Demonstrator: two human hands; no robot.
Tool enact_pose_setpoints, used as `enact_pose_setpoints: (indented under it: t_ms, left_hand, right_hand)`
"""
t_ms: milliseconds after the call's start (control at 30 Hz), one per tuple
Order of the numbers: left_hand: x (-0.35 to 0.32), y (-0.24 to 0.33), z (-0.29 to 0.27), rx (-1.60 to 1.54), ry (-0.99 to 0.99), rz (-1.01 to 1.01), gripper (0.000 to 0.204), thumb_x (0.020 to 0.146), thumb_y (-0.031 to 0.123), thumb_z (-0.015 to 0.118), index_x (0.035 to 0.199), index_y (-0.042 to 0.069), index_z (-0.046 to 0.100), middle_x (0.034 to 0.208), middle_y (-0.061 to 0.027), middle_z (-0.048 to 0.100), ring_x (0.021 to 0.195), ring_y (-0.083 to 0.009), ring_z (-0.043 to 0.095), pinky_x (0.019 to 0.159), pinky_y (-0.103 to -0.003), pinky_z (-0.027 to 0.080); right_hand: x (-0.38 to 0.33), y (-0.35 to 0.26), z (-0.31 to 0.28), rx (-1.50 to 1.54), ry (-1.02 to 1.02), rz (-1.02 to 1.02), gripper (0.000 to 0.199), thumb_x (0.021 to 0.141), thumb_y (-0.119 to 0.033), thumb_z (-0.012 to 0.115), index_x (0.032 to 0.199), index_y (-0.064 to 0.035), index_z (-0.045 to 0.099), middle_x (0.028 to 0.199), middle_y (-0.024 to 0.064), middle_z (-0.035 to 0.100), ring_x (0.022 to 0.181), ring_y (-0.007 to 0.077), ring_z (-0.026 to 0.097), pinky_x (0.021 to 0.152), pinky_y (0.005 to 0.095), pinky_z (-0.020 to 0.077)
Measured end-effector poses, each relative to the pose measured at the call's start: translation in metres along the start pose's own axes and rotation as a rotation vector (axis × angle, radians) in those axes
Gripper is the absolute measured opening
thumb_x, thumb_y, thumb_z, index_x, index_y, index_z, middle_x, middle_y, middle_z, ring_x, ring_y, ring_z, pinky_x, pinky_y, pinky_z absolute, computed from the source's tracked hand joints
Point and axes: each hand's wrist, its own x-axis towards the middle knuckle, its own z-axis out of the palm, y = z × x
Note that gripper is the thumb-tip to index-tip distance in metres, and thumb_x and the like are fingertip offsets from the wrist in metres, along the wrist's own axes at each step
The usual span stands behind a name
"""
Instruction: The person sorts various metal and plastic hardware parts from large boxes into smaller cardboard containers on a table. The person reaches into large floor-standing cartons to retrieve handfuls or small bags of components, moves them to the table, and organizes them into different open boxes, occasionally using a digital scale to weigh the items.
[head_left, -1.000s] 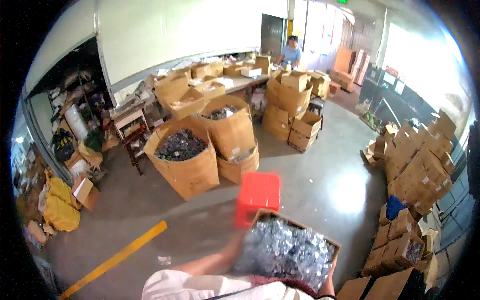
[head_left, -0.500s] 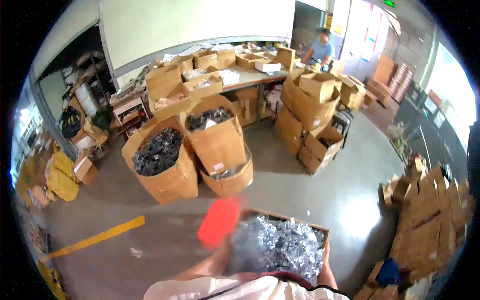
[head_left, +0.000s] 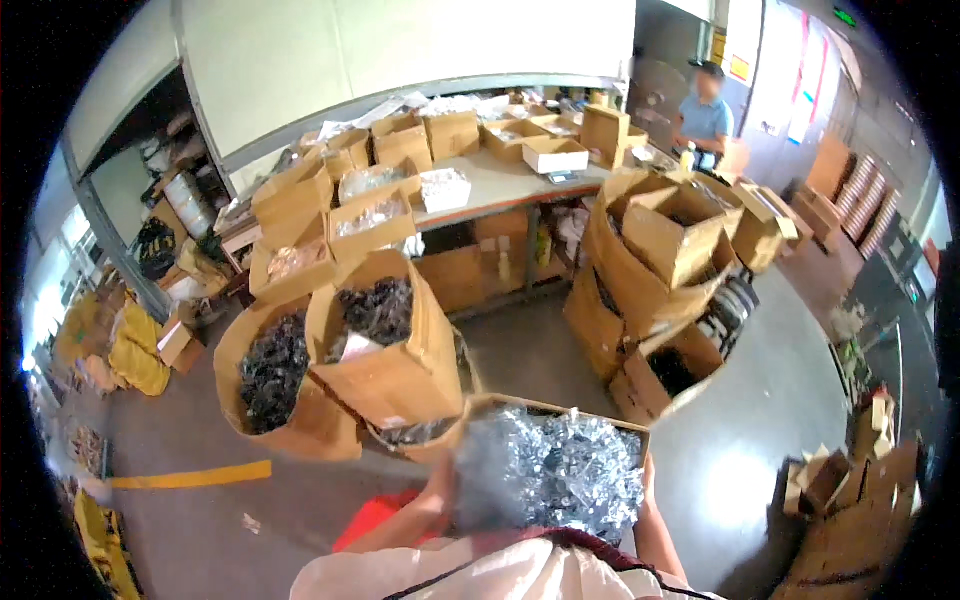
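An open cardboard box (head_left: 545, 406) full of small parts in clear, shiny plastic (head_left: 575, 470) is held in front of my body. My left hand (head_left: 440, 488) grips its left side, and my right hand (head_left: 648, 488) holds its right side; the fingertips are partly hidden by the box. A dark blur covers the left part of the contents. Below my left forearm shows a red flat-topped object (head_left: 372, 518), partly covered by the arm. Just past the box stand tall cartons, one (head_left: 395, 372) holding dark plastic pieces and another (head_left: 325, 425) holding similar ones.
A long workbench (head_left: 490, 178) at the back carries several open boxes. Stacked cartons (head_left: 600, 335) stand ahead to the right, with an open box (head_left: 640, 388) at their foot. A person (head_left: 705, 115) in a blue shirt stands behind them. Flattened cardboard (head_left: 850, 520) leans at the right.
I have moved forward with the box, so the cartons and bench appear nearer. The red object has shifted down in view, under my left forearm. Both hands still hold the box.
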Motion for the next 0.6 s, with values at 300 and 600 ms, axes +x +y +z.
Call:
enact_pose_setpoints:
  t_ms: [300, 600]
  left_hand:
    - [0.179, 0.092, 0.039, 0.114, 0.381, 0.321, 0.040, 0.097, 0.029, 0.037, 0.122, 0.003, 0.054, 0.114, -0.0059, 0.057, 0.103, -0.0194, 0.055, 0.089, -0.033, 0.046]
    - [0.353, 0.292, 0.049, -0.042, 0.368, 0.294, 0.055, 0.095, 0.048, 0.037, 0.128, 0.008, 0.052, 0.124, -0.0098, 0.058, 0.112, -0.0267, 0.056, 0.098, -0.043, 0.044]
  right_hand:
    - [0.251, -0.111, 0.085, -0.119, -0.095, 0.159, 0.040, 0.098, -0.036, 0.039, 0.112, -0.0048, 0.059, 0.101, 0.0071, 0.064, 0.091, 0.0209, 0.060, 0.084, 0.0352, 0.0493]
    - [0.510, -0.126, 0.190, -0.310, -0.125, 0.165, 0.049, 0.097, -0.043, 0.033, 0.120, -0.0033, 0.053, 0.108, 0.0105, 0.062, 0.096, 0.0261, 0.061, 0.086, 0.0393, 0.0499]
